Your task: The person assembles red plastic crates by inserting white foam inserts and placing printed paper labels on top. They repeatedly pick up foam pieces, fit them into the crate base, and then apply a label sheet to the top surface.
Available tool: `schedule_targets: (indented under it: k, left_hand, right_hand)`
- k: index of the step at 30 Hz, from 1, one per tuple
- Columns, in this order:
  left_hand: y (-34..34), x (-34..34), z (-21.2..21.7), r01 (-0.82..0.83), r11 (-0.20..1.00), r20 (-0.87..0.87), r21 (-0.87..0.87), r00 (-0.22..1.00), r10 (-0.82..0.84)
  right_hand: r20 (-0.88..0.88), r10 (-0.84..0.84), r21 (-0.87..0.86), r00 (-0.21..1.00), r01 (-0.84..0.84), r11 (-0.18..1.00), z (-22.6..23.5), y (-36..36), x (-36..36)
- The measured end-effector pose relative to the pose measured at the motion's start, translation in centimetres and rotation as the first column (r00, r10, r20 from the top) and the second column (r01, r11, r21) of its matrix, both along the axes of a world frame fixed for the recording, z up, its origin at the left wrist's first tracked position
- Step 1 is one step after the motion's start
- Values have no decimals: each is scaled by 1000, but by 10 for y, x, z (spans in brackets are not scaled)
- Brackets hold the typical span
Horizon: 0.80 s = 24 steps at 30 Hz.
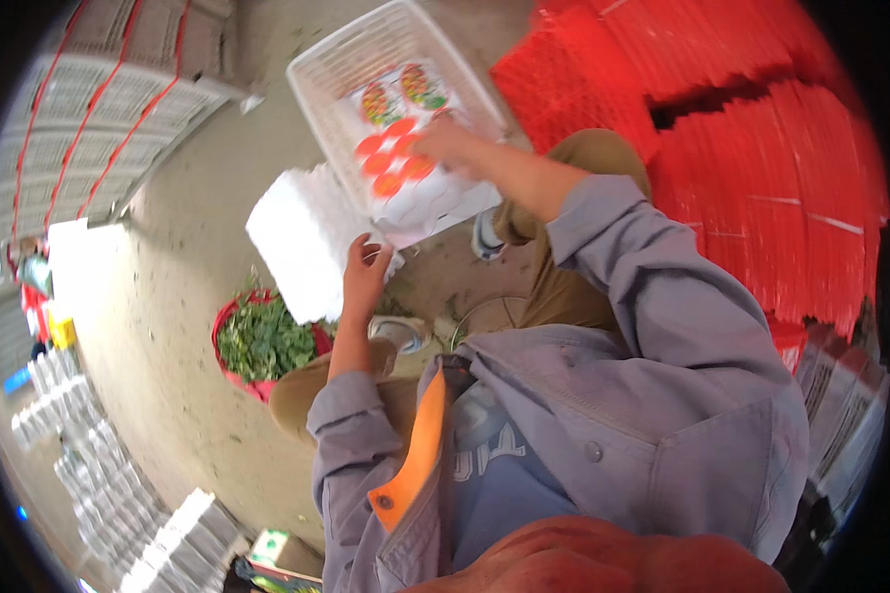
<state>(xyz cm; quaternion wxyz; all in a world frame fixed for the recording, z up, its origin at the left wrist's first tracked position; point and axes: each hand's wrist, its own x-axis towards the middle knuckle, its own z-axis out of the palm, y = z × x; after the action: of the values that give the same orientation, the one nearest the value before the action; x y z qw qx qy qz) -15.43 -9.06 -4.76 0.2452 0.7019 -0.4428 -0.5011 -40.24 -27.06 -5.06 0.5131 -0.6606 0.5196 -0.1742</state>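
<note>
A white slatted plastic basket stands on the floor in front of me. Over its near end lies a white printed sheet or bag with red-orange ovals and two colourful food pictures. My right hand reaches over the basket onto that print; motion smears its fingers. At the near left corner of the basket is my left hand, its fingers curled in by the thumb, and what they pinch cannot be made out. Beside it a stack of thin white sheets leans next to the basket.
A red bag of green leaves sits on the floor at left. Red mesh crates or netting are piled high close on my right. Pale strapped crates rise at far left, with white stacked bundles at lower left.
</note>
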Motion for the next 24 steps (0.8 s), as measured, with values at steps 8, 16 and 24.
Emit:
schedule_targets:
  k: [8,16,24]
  left_hand:
    - [-5,-12,30,-241,969,-647,-48,747,153]
    - [-6,43,30,-353,909,-217,-222,927,307]
    - [-2,95,77,-625,709,-370,-328,775,512]
  right_hand:
    - [-179,155,-196,972,-190,962,68,14,1]
    - [-793,-123,-333,596,-255,908,8,-96,-240]
    - [-948,-130,-287,289,-605,743,-121,13,-325]
